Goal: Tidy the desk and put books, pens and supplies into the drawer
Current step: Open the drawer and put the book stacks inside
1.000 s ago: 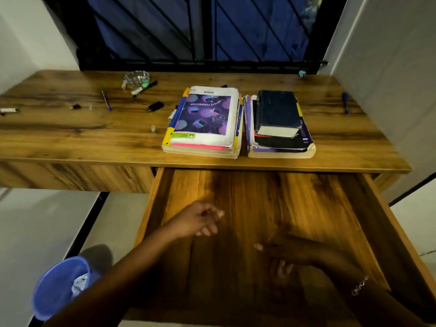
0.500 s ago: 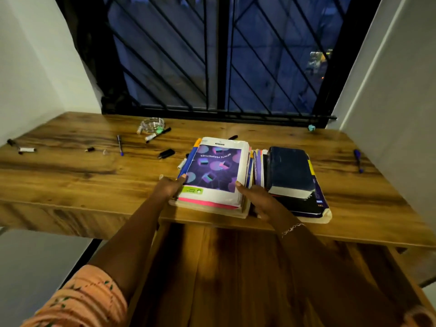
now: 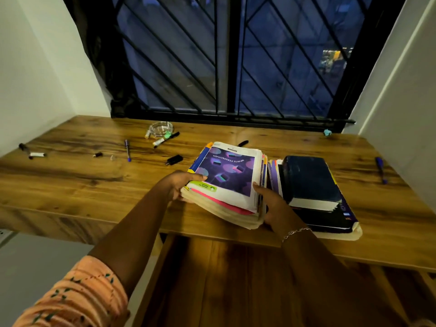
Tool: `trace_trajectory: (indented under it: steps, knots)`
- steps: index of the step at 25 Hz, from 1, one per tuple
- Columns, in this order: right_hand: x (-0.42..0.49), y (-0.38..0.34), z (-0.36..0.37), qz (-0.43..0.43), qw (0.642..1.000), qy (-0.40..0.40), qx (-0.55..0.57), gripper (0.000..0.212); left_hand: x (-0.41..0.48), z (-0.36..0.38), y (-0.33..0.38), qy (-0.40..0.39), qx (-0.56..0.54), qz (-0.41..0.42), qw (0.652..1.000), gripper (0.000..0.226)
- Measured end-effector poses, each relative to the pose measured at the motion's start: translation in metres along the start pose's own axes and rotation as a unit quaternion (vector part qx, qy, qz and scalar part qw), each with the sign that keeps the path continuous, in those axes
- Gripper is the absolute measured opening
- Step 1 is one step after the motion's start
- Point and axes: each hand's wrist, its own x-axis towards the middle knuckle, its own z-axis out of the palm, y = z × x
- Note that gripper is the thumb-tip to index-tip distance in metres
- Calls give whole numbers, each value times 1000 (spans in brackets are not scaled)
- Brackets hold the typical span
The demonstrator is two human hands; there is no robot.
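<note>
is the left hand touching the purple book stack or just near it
Touching. The head view shows the left hand holding the stack at its near left corner, with the thumb lying on the cover.

Seen from a wide-angle camera worn on the head, facing forward and down over the desk point(image 3: 70, 185) toward the barred window point(image 3: 226, 67), close above the left hand point(image 3: 179, 185) and right hand point(image 3: 271, 206) gripping the book stack point(image 3: 226, 175), open drawer point(image 3: 224, 279) along the bottom edge.

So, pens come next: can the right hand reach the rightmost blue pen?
Not yet: the right hand grips the book stack. Freed, probably; the blue pen lies exposed beyond the dark books.
</note>
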Motion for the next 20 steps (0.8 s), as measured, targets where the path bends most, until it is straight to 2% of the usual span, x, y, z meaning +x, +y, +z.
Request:
trace_trajectory:
  steps: [4,7,9,12,14,16,18,20]
  knots:
    - [-4,-7,2,22,999,-23,-4,38,-7,3,0,38,-44,41,997,15]
    - [-9,-18,0,27,997,-65,-20,10,-16,-3,-1,49,-95,101,989,18]
    - [-15,-28,1,16,995,-97,-23,5,-30,-6,2,42,-136,127,982,8]
    - [-25,-38,-1,-13,990,-140,9,21,-56,-6,6,25,-193,149,970,5]
    - [-32,-37,-6,-28,985,-169,-3,28,-72,-4,4,16,-225,166,960,26]
    - [-41,-31,-14,-31,980,-194,-4,47,-90,0,0,9,-234,184,954,46]
    - [-51,-22,-21,-36,977,-210,2,59,-107,5,-3,10,-229,201,952,50]
    - [-68,-13,-29,-30,978,-205,11,60,-130,12,-6,15,-227,196,954,52]
